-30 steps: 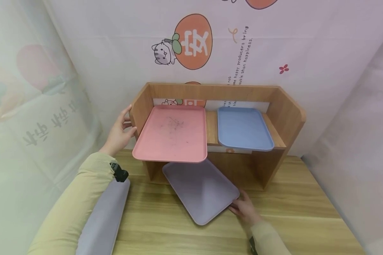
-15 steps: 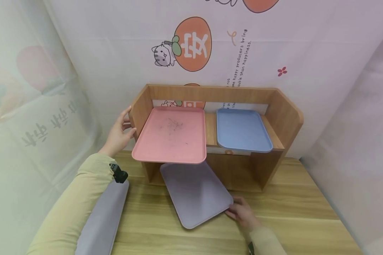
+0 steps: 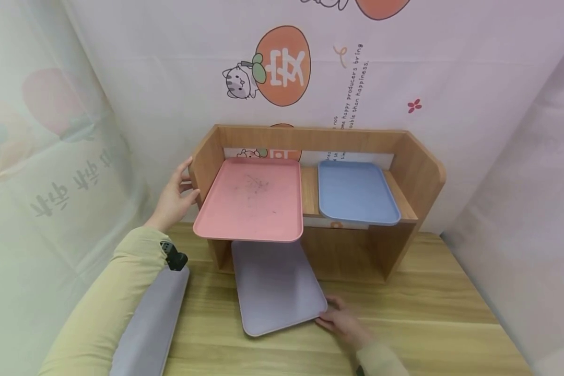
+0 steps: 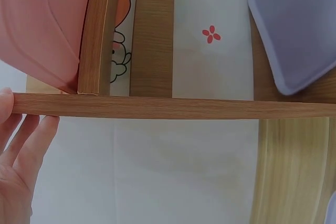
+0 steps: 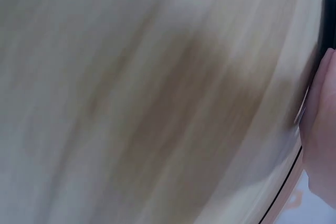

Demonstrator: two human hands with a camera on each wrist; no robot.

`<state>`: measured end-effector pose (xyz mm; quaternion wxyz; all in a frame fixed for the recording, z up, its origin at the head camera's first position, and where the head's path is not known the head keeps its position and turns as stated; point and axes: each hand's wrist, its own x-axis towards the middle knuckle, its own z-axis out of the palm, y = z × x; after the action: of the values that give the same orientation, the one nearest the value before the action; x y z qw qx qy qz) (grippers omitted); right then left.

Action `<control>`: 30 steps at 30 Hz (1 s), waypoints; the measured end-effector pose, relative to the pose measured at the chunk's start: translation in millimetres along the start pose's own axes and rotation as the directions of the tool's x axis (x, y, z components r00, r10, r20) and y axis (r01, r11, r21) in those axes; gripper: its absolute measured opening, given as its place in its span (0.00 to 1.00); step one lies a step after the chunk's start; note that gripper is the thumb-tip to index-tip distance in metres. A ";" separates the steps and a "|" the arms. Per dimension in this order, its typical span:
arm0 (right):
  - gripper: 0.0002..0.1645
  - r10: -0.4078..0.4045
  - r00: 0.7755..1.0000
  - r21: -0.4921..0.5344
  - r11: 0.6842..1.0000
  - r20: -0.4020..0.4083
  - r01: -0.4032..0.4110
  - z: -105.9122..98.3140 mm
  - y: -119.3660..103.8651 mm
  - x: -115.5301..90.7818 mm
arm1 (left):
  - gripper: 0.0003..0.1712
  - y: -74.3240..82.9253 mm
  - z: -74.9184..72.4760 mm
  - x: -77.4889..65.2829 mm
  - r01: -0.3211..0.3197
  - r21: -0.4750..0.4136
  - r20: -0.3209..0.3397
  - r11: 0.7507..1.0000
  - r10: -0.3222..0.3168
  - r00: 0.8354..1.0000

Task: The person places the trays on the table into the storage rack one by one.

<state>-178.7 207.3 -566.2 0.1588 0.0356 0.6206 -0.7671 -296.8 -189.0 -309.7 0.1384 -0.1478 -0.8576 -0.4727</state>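
Note:
My left hand [image 3: 173,203] grips the left side panel of a small wooden desk shelf [image 3: 415,169]; in the left wrist view the thumb and fingers lie on opposite sides of the panel [image 4: 184,107]. A purple-grey tray [image 3: 277,287] extends from the shelf's lower compartment, its far end under a pink tray [image 3: 251,209]. My right hand [image 3: 340,319] pinches its near right corner. The pink tray, marked with dark scuffs, lies on the upper board beside a smaller blue tray [image 3: 357,193]; both overhang the front. The right wrist view is blurred, with the hand [image 5: 320,124] at its edge.
Another purple-grey tray [image 3: 152,318] lies on the wood-grain table [image 3: 442,313] at the left, partly beneath my left forearm. A printed cloth [image 3: 178,78] hangs behind the shelf, and pale curtains [image 3: 521,219] close off both sides.
My right hand has moved left, swinging the purple-grey tray's near end left so it lies straighter to the shelf. My left hand keeps its place on the panel.

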 end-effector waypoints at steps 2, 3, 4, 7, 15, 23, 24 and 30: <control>0.38 0.008 0.999 0.016 1.000 0.049 -0.008 4.0 2.1 -1.3 | 0.47 -0.2 0.8 -0.4 0.006 -0.001 0.006 1.000 -0.006 1.000; 0.37 0.010 0.997 0.023 1.000 0.071 -0.011 6.1 2.9 -2.0 | 0.47 -0.2 1.4 -0.5 0.008 -0.002 0.009 1.000 -0.008 1.000; 0.36 0.012 0.996 0.031 0.999 0.090 -0.015 8.3 3.5 -2.8 | 0.47 -0.4 1.9 -0.4 0.014 -0.001 0.011 1.000 -0.014 1.000; 0.34 0.014 0.992 0.052 0.998 0.124 -0.020 15.5 4.2 -3.7 | 0.47 -1.3 3.1 0.3 0.019 -0.005 0.011 1.000 -0.019 1.000; 0.38 0.016 0.988 0.065 0.998 0.151 -0.026 33.4 3.7 -0.4 | 0.47 -3.3 3.5 1.9 -0.002 -0.002 -0.007 1.000 0.002 1.000; 0.40 0.024 0.996 0.078 0.996 0.085 -0.031 50.9 2.7 7.6 | 0.47 -4.4 2.5 2.6 -0.008 0.005 -0.023 1.000 0.008 1.000; 0.39 0.023 0.997 0.080 0.996 0.076 -0.030 52.7 2.5 8.5 | 0.47 -4.3 2.4 2.6 -0.008 0.008 -0.023 1.000 0.008 1.000; 0.39 -0.008 0.999 0.091 0.996 0.038 0.005 62.9 2.1 15.0 | 0.47 -4.4 1.9 2.4 -0.009 0.003 -0.021 1.000 0.009 1.000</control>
<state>-183.3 143.3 -557.6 0.1666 0.0260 0.5821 -0.7954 -300.9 -189.3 -313.1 0.1498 -0.1462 -0.8562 -0.4724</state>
